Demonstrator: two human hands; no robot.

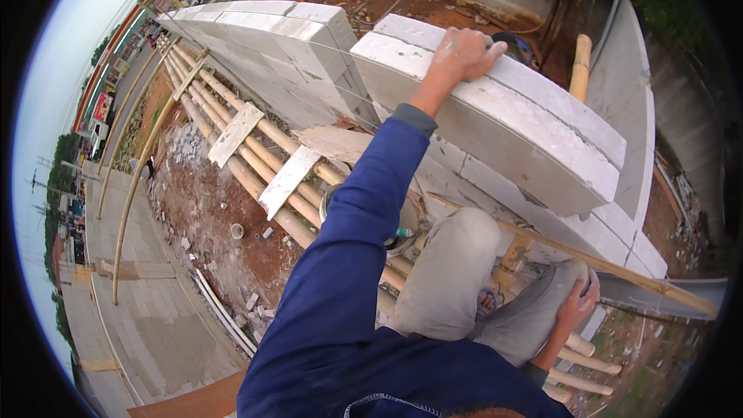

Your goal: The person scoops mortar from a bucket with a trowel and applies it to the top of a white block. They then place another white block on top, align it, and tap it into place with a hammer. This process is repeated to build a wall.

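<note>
My left hand [463, 56] bears on the top of a raised section of pale lightweight concrete blocks [534, 116], its fingers bent over the top surface. White dust marks the knuckles. A lengthwise seam runs along this top, and the section rests on a lower course of blocks [611, 228]. My right hand [576, 306] lies over my right knee with fingers apart and nothing held. To the left, beyond a gap, stands another stretch of block wall [309, 31]. A thin string [309, 58] stretches across the gap.
Bamboo poles [255, 143] with flat boards [288, 182] across them form a scaffold beside the wall. Below lies reddish ground [220, 220] with rubble and a small bucket [237, 231]. A wooden strip [611, 267] runs past my knees. An upright bamboo pole [580, 66] stands behind the blocks.
</note>
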